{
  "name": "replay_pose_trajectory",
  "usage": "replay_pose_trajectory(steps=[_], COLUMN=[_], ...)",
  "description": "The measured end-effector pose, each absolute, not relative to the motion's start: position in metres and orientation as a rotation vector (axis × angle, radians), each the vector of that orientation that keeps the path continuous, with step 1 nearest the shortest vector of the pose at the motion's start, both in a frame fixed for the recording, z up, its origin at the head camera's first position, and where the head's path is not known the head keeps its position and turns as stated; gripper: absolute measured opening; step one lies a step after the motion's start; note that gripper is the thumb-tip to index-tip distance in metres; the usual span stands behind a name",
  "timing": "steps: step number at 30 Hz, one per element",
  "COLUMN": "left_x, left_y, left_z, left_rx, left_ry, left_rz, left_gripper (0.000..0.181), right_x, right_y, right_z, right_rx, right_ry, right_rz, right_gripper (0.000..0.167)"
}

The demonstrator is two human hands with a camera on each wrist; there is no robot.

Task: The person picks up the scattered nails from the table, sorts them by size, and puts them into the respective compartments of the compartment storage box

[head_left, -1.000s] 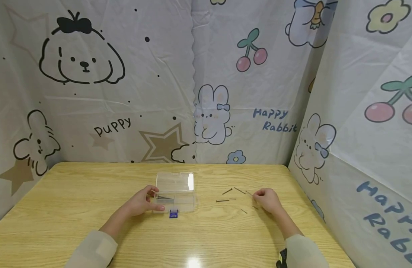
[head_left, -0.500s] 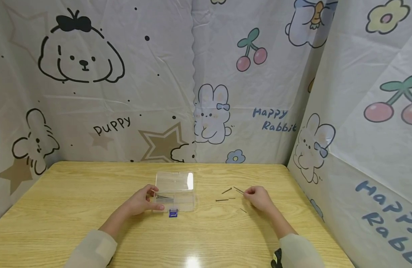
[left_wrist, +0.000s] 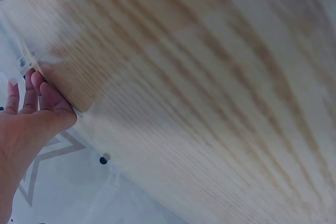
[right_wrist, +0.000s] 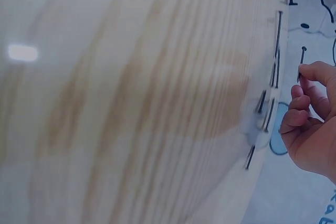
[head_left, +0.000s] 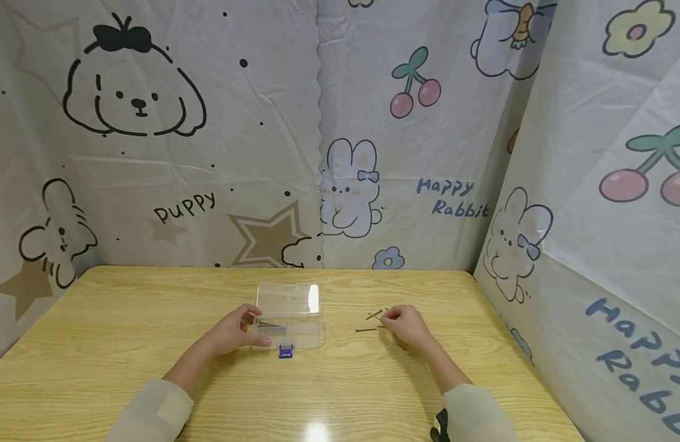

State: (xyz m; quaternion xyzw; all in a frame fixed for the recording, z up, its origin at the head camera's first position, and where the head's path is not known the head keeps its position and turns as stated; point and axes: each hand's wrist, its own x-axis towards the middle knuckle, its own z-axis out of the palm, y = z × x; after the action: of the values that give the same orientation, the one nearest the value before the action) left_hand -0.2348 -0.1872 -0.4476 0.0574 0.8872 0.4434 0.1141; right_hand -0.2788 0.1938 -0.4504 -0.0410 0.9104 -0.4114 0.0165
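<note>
The left hand (head_left: 234, 331) holds the left end of the box (head_left: 320, 334): fingers clamped round it, thumb at the front. This grip appears intended to prevent a light box from sliding on the tabletop (head_left: 340, 399). The box is clear, rigid, rectangular plastic with 1 blue clasp (head_left: 285, 352) at the front. The lid (head_left: 287, 299) is folded back, leaving the interior accessible; slim nails (head_left: 270, 328) lie in the left part.

The right hand (head_left: 408, 325) is to the right of the box. Thumb and forefinger are clamped on 1 nail (right_wrist: 303, 56), head projecting beyond the fingertips; a fingertip pinch suits so thin a shank. Loose nails (head_left: 366, 330), dark, straight and flat-headed, lie near that hand on the glossy, wood-grained tabletop, probably spread for single pickup.
</note>
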Motion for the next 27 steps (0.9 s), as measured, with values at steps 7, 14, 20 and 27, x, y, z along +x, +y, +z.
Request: replay_pose_trajectory(steps=[7,14,20,27], left_x=[-0.234,-0.236,-0.239,-0.238], left_y=[-0.187,-0.187,-0.187,-0.188], left_z=[-0.447,-0.449,-0.451,-0.451], left_rx=[0.173,0.181,0.174,0.172], left_ry=[2.6,2.599,2.602,2.599], left_rz=[1.3,1.298,1.298,1.307], left_gripper=[0.075,0.075,0.074,0.076], right_x=[-0.278,-0.277,-0.277,-0.278], right_y=[0.177,0.159,0.146,0.131], right_z=[-0.449,-0.444,-0.443,-0.44], right_rx=[-0.194,-0.247,-0.315,-0.388], right_ry=[2.835,2.811,2.773,2.776], right_rz=[-1.243,-1.218,-1.221,-1.174], right_gripper=[0.008,0.009,0.011,0.011])
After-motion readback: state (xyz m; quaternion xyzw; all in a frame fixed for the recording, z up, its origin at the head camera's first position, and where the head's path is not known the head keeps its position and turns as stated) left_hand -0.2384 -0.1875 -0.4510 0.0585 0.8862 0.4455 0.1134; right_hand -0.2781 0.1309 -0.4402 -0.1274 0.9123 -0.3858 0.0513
